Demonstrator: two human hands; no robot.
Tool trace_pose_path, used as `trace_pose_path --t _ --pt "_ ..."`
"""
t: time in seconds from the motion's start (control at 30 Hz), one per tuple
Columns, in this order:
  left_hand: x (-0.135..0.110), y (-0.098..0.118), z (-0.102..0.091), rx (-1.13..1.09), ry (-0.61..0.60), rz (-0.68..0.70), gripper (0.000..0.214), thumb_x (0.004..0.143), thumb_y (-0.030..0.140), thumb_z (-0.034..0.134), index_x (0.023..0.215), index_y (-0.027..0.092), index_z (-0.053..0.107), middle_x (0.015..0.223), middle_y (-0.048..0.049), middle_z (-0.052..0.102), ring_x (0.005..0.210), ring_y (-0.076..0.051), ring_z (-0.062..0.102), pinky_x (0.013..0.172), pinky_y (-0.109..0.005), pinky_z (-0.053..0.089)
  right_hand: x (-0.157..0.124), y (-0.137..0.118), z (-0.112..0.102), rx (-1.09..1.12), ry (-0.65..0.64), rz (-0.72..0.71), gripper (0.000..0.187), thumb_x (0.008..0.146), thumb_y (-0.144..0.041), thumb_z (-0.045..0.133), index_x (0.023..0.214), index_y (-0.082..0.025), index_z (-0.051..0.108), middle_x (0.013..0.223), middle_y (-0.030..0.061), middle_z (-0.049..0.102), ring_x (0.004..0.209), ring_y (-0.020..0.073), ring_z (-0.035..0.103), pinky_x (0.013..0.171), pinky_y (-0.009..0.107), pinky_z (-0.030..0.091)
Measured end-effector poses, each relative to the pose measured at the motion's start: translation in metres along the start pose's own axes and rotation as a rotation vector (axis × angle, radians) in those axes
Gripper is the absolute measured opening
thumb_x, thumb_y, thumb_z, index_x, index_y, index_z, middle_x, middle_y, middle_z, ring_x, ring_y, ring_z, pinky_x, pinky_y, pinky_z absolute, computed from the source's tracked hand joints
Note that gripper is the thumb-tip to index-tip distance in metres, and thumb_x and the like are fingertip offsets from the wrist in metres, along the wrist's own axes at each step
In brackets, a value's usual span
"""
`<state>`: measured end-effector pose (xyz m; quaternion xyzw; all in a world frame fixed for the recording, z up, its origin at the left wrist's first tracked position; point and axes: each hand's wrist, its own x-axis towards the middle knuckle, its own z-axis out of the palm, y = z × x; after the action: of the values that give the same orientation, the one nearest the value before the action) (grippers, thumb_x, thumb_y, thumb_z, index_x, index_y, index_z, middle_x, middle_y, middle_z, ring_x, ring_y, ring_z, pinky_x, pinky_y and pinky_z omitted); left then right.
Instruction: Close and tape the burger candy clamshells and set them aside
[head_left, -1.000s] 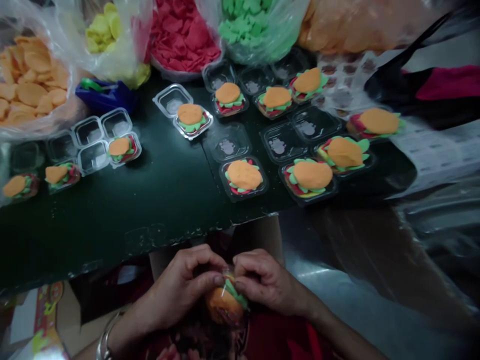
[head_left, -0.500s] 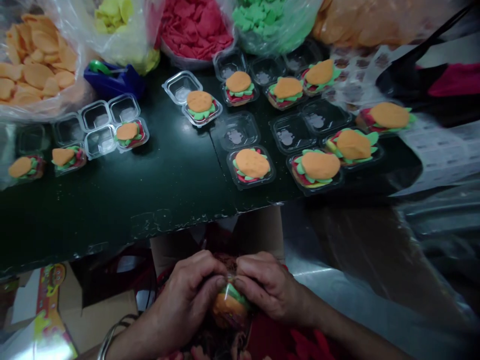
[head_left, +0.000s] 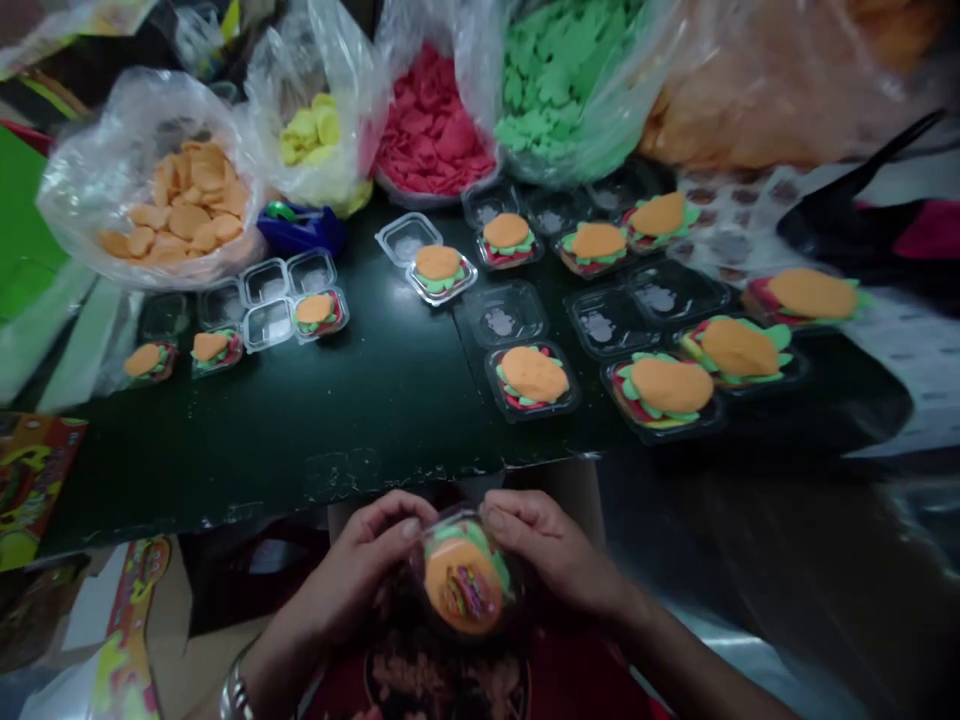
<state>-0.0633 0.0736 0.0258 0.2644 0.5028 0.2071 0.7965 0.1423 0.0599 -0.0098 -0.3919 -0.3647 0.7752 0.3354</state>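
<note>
Over my lap, below the table's front edge, a clear plastic box with a toy burger (head_left: 463, 580) is held between both hands. An orange bun, green lettuce pieces and a colourful printed sticker show on its lid side. My left hand (head_left: 369, 560) pinches the box's upper left corner between thumb and fingers. At the upper right corner my right hand (head_left: 559, 555) grips the rim the same way. The box is tilted so that its lid faces me; its underside is hidden. Closest on the table is an open box with a burger (head_left: 534, 375).
Several open clear boxes with burgers, such as one at the right (head_left: 667, 388), stand on the dark green table (head_left: 300, 410). Behind are bags of orange (head_left: 187, 215), yellow (head_left: 311, 130), red (head_left: 431, 130) and green pieces (head_left: 570, 75). A blue tape dispenser (head_left: 300, 230) stands among them.
The box in my hands has turned so its lid and sticker now show. My hands have spread to its corners. The whole view has shifted, showing more of the table's left and back.
</note>
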Motion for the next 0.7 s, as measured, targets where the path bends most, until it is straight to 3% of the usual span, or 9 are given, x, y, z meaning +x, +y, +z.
trace_pose_path --t 0.1,0.2,0.3,0.4,0.6,0.7 --pt "-0.011 0.009 -0.003 -0.062 -0.011 0.187 0.056 0.070 0.039 0.074 0.120 0.023 0.053 0.112 -0.0064 0.062 0.095 -0.020 0.061 0.083 -0.032 0.048 0.008 -0.008 0.012 0.016 0.146 -0.084 0.046 0.084 -0.056 0.052 0.062 -0.019 0.038 0.057 -0.0066 0.032 0.051 0.0071 0.027 0.044 0.019 0.023" --pt "-0.014 0.022 -0.008 -0.111 0.036 0.326 0.061 0.070 0.034 0.076 0.125 0.024 0.050 0.122 -0.0082 0.060 0.105 -0.023 0.059 0.092 -0.035 0.046 0.024 -0.018 0.028 -0.027 0.207 -0.151 0.043 0.083 -0.054 0.054 0.064 -0.018 0.043 0.058 -0.0056 0.038 0.052 0.0077 0.031 0.046 0.019 0.028" --pt "-0.009 0.040 -0.020 -0.147 0.084 0.391 0.049 0.077 0.032 0.070 0.122 0.021 0.053 0.114 -0.0083 0.065 0.096 -0.020 0.063 0.087 -0.032 0.048 0.042 -0.032 0.042 -0.105 0.129 -0.203 0.039 0.083 -0.052 0.056 0.066 -0.017 0.049 0.061 -0.0026 0.050 0.058 0.0103 0.043 0.055 0.022 0.036" --pt "-0.006 0.059 -0.040 -0.081 0.057 0.420 0.044 0.078 0.028 0.069 0.119 0.018 0.057 0.107 -0.0074 0.068 0.090 -0.017 0.064 0.083 -0.028 0.049 0.059 -0.041 0.049 -0.191 -0.021 -0.158 0.037 0.082 -0.051 0.057 0.073 -0.016 0.054 0.065 0.0003 0.058 0.062 0.0132 0.051 0.061 0.025 0.040" --pt "-0.002 0.087 -0.075 0.019 -0.057 0.432 0.040 0.077 0.026 0.070 0.115 0.018 0.060 0.103 -0.0058 0.068 0.091 -0.018 0.064 0.082 -0.030 0.048 0.091 -0.047 0.059 -0.368 -0.016 -0.208 0.044 0.084 -0.058 0.047 0.067 -0.017 0.049 0.053 -0.0029 0.049 0.050 0.0098 0.044 0.051 0.023 0.033" --pt "0.001 0.095 -0.091 -0.039 -0.034 0.487 0.042 0.076 0.026 0.071 0.116 0.019 0.059 0.104 -0.0068 0.068 0.092 -0.021 0.064 0.082 -0.032 0.049 0.108 -0.080 0.057 -0.562 -0.150 -0.134 0.037 0.082 -0.050 0.051 0.067 -0.016 0.052 0.053 -0.0028 0.052 0.048 0.0098 0.046 0.049 0.021 0.033"
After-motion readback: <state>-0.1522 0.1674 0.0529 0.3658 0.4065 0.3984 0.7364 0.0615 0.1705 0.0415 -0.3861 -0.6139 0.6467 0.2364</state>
